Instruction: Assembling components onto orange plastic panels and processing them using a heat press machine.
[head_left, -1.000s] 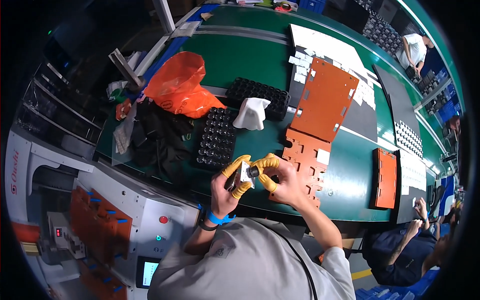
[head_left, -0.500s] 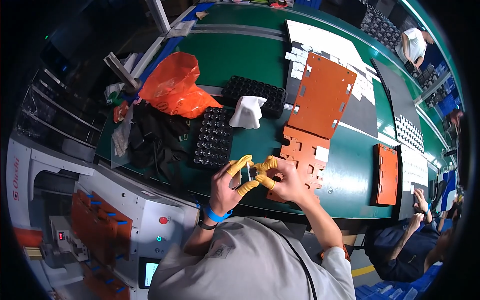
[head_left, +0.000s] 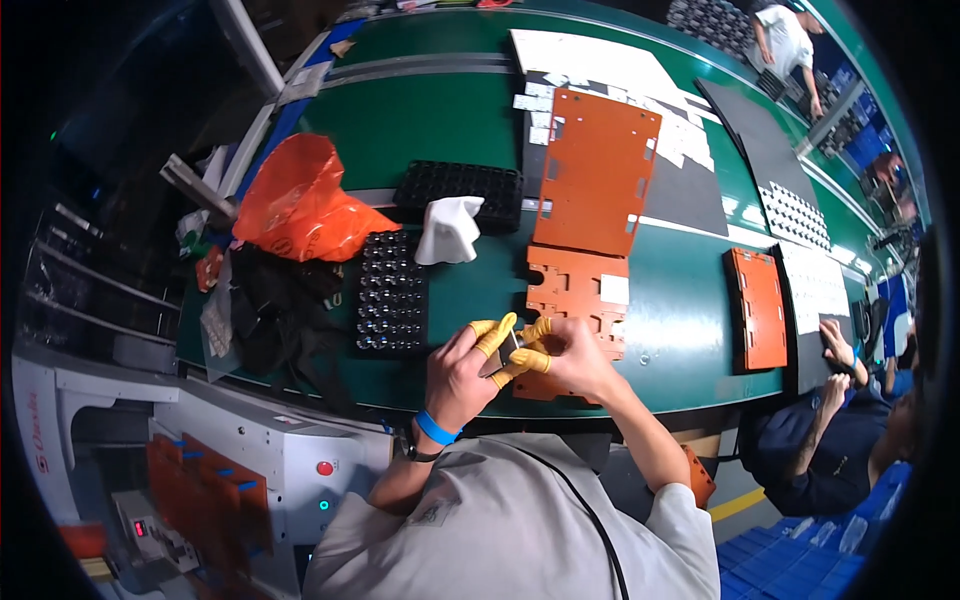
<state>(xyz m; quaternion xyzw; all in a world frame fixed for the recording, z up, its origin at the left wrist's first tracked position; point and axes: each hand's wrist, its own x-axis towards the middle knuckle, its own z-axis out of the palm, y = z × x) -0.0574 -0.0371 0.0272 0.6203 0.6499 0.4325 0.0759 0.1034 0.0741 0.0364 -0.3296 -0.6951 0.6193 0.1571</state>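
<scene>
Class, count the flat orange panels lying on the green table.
3: a large orange panel at the top, a notched orange panel just beyond the hands, a small orange panel at right. Others may be hidden.

Yellow fingertip covers (head_left: 497,335) are being worn above the green table (head_left: 440,120). On that table, orange plates (head_left: 595,170), a black tray (head_left: 390,292), a white cloth (head_left: 448,228) and an orange bag (head_left: 300,200) are being shown.

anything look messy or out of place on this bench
A crumpled white cloth lies draped over the corner of a black tray, and a crumpled orange bag slumps at the table's left. Nothing looks spilled or broken.
</scene>
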